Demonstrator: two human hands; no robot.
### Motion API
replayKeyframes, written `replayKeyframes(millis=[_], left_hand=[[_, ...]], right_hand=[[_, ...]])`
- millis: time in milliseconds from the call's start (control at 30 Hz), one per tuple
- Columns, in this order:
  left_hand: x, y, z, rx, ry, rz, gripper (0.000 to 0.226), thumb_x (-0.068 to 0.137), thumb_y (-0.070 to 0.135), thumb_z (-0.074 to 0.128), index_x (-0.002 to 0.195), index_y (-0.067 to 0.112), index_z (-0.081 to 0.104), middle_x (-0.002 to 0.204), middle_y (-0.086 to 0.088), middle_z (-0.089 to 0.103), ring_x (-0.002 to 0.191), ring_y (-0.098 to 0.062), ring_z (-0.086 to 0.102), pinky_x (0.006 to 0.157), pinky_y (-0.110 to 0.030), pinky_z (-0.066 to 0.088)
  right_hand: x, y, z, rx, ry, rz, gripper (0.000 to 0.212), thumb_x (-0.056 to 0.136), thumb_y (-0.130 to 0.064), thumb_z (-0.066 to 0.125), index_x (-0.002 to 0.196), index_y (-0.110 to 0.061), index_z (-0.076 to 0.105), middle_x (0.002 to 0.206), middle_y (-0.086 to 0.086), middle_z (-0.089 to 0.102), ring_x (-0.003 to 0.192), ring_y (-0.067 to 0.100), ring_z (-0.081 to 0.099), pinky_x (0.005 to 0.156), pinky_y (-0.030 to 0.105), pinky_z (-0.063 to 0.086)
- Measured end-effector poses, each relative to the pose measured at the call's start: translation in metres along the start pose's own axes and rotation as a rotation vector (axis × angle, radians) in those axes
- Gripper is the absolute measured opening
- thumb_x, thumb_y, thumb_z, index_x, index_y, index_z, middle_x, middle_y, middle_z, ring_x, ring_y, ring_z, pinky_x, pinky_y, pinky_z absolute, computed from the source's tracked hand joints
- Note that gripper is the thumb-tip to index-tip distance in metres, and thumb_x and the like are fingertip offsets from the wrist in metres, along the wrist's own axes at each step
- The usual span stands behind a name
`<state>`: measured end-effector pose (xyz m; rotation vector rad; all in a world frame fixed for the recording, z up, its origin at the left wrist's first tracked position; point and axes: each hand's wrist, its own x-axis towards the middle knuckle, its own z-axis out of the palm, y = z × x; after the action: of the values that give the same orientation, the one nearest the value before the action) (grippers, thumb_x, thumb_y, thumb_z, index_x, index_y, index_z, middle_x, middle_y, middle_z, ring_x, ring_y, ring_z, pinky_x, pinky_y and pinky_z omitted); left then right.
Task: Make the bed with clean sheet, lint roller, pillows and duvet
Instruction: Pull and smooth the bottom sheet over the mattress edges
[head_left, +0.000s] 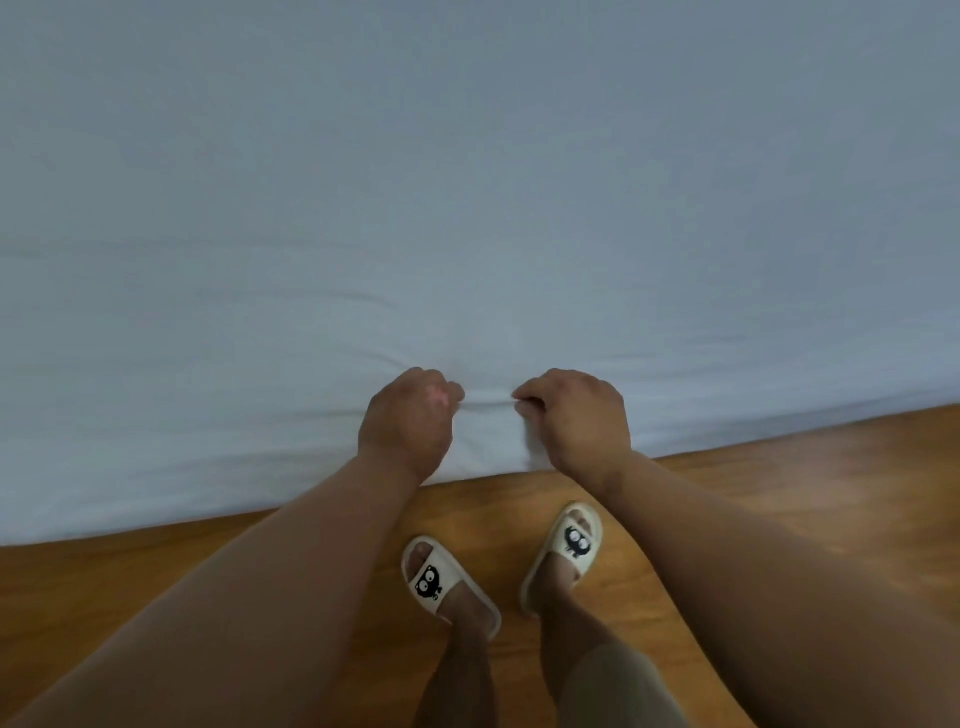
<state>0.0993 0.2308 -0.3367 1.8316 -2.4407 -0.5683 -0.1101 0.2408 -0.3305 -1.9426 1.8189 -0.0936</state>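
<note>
A pale white sheet (467, 182) covers the whole bed and fills the upper two thirds of the head view, mostly smooth with faint creases near the near edge. My left hand (408, 423) and my right hand (576, 421) are side by side at that near edge. Each has its fingers curled and pinches a small fold of the sheet, which bunches up between them. The sheet's side hangs down below my hands to the floor line. No pillow, duvet or lint roller is in sight.
A wooden floor (779, 493) runs along the bed's near edge. My feet in cream slippers (447, 579) with black cartoon faces stand close to the bed, directly below my hands.
</note>
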Motion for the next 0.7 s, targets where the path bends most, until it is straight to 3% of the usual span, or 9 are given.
replayKeyframes(millis=[167,300,600,700], left_hand=[[0.008,0.001,-0.012,-0.066,-0.07,-0.034,0.021,0.1,0.022,0.054,0.109,0.023,0.072,0.101,0.002,0.07,0.088,-0.017,0.063,0.08,-0.031,0.053],[-0.005,0.001,-0.016,-0.145,-0.076,-0.048,0.018,0.099,0.025,0.057,0.104,0.022,0.074,0.098,0.004,0.071,0.085,-0.015,0.064,0.077,-0.025,0.049],[-0.022,-0.005,-0.017,-0.225,-0.135,0.016,0.013,0.092,0.02,0.067,0.101,0.017,0.075,0.097,0.001,0.072,0.088,-0.017,0.064,0.083,-0.035,0.055],[-0.044,-0.029,-0.028,-0.135,-0.094,0.063,0.037,0.074,0.02,0.084,0.109,0.014,0.073,0.106,-0.001,0.069,0.099,-0.02,0.062,0.089,-0.027,0.051]], right_hand=[[0.015,0.007,-0.014,0.058,-0.154,-0.006,0.017,0.092,-0.04,0.064,0.103,-0.034,0.076,0.102,-0.014,0.075,0.097,0.011,0.066,0.083,0.03,0.051],[0.007,0.008,-0.018,0.077,-0.234,-0.043,0.017,0.092,-0.04,0.065,0.102,-0.033,0.077,0.1,-0.014,0.075,0.094,0.01,0.066,0.081,0.029,0.05],[-0.02,0.003,-0.006,0.04,-0.168,-0.089,0.016,0.095,-0.033,0.055,0.099,-0.031,0.07,0.096,-0.01,0.068,0.093,0.013,0.062,0.074,0.031,0.048],[-0.022,-0.012,-0.002,0.018,-0.136,-0.14,0.021,0.087,-0.036,0.057,0.105,-0.031,0.066,0.099,-0.011,0.064,0.094,0.015,0.06,0.072,0.031,0.051]])
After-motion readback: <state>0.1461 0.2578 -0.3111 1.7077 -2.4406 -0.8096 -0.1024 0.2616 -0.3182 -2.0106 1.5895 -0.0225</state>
